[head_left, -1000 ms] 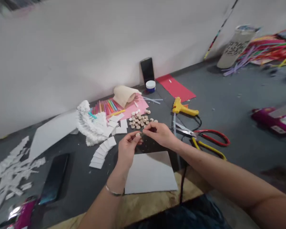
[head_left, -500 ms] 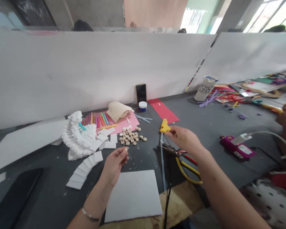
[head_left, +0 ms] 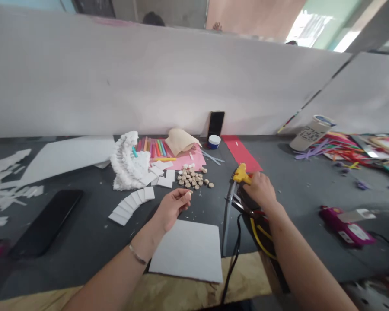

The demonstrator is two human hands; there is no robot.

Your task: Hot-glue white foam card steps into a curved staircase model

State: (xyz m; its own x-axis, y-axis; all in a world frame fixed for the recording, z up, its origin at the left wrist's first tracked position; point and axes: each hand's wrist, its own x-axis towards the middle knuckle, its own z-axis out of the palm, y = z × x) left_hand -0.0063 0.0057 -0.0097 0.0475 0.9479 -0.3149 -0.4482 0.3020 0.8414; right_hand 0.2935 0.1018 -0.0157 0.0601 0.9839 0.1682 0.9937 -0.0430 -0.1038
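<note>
My left hand point(head_left: 172, 208) is closed in a pinch on a small beige disc point(head_left: 189, 193), just in front of a heap of similar round discs point(head_left: 192, 176). My right hand point(head_left: 262, 188) is wrapped around a yellow glue gun point(head_left: 241, 173); my fingers hide part of its body. A long translucent glue stick point(head_left: 228, 216) extends from it toward the table edge. Beside it, pliers point(head_left: 243, 208) with handles lie partly under my right wrist. Below my left hand rests a white square board point(head_left: 189, 248).
White square tiles point(head_left: 131, 205) fan out left of my left hand. Behind them stand a ruffled white piece point(head_left: 128, 166), coloured sticks point(head_left: 155, 149) and a small jar point(head_left: 214, 141). A dark phone point(head_left: 48, 222) lies left; a purple power strip point(head_left: 345, 226) and black cord point(head_left: 232, 268) are right.
The camera view has turned left and down, so the scene sits further right. Both hands keep their holds; the glue gun is lowered slightly toward the table beside the pliers.
</note>
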